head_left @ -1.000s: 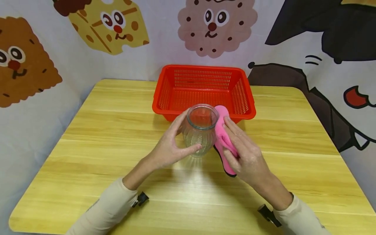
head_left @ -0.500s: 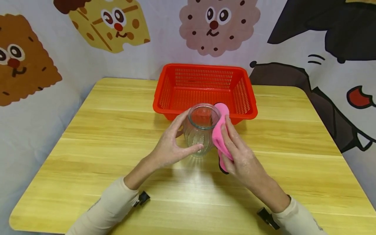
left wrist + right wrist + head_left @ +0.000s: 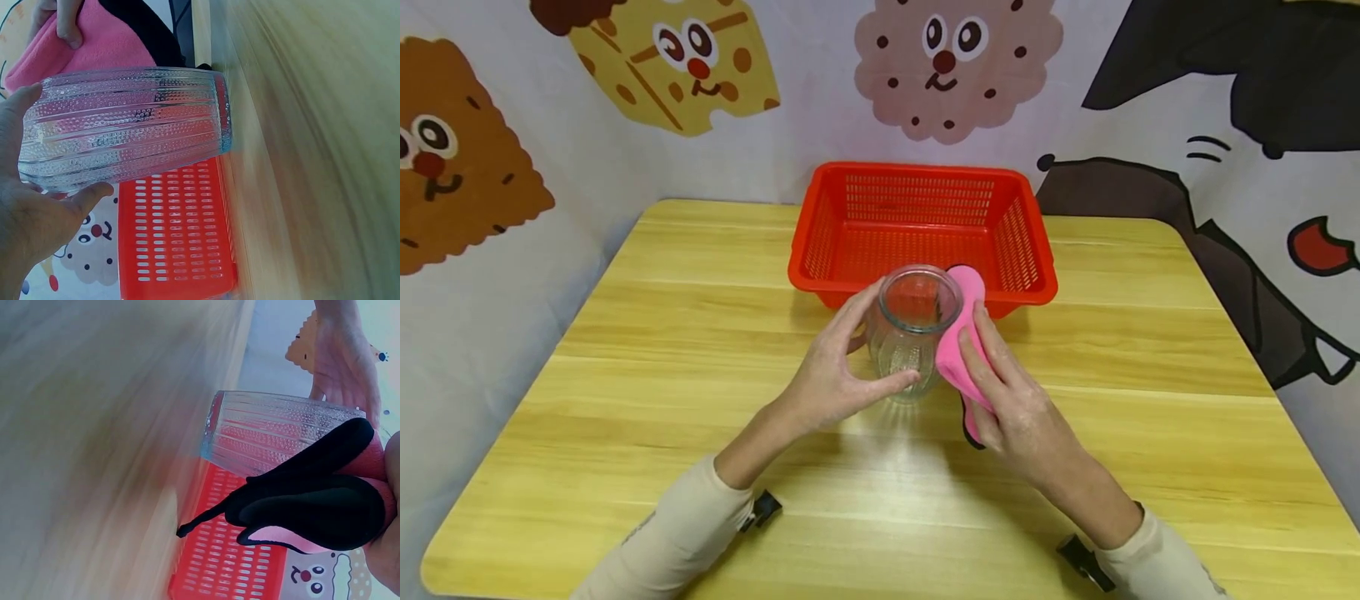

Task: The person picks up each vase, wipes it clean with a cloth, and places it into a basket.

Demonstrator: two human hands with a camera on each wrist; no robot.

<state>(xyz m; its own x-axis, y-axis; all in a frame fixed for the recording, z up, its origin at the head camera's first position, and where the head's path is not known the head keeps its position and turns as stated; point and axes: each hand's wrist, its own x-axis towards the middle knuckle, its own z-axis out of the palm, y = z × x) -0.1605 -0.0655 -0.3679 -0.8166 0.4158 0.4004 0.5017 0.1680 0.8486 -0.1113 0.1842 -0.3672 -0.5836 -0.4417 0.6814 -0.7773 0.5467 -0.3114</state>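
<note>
A clear ribbed glass jar (image 3: 904, 354) with an open top stands in front of the red basket. My left hand (image 3: 831, 371) grips it from the left, thumb across the front and fingers behind. In the left wrist view the jar (image 3: 125, 128) shows a beaded surface. My right hand (image 3: 1018, 404) pinches a folded pink cloth (image 3: 964, 354) against the jar's right side. Seen from the right wrist, the cloth (image 3: 306, 509) has a black side and a thin end hanging down. Whether the jar's base touches the table is hard to tell.
A red plastic basket (image 3: 917, 168) with slotted walls stands at the table's back, just behind the jar. The wooden table (image 3: 647, 367) has rounded corners. A white cloth wall with cartoon prints (image 3: 958, 75) surrounds its back and sides.
My right hand has slid slightly left with the cloth, which now folds closer around the jar's side. The left hand and jar stay nearly where they were.
</note>
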